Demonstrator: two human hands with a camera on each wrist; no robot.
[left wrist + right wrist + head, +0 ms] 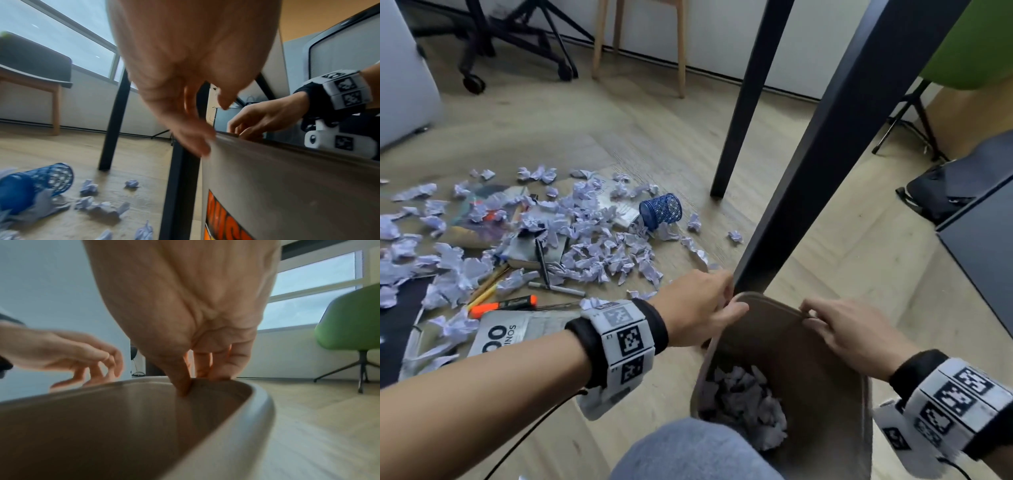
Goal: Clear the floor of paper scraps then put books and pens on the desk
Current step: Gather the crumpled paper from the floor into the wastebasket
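A taupe waste bin (835,428) stands in front of me with crumpled paper (750,404) at its bottom. My right hand (808,317) pinches its far rim (265,402), thumb (183,386) inside and fingers outside. My left hand (726,308) is at the rim's left corner, the thumb (199,146) touching it and the fingers loosely spread (88,378). Many lilac paper scraps (592,253) cover the floor to the left. Among them lie books (517,332) (530,253), an orange highlighter (506,303), a grey pen (558,289) and a black pen (542,260).
A blue mesh pen cup (661,210) lies on its side by the scraps. Black desk legs (818,171) (743,102) rise just behind the bin. A green chair (976,44), a dark cabinet (983,240), wooden stool legs (681,51) and an office chair base (517,41) stand around.
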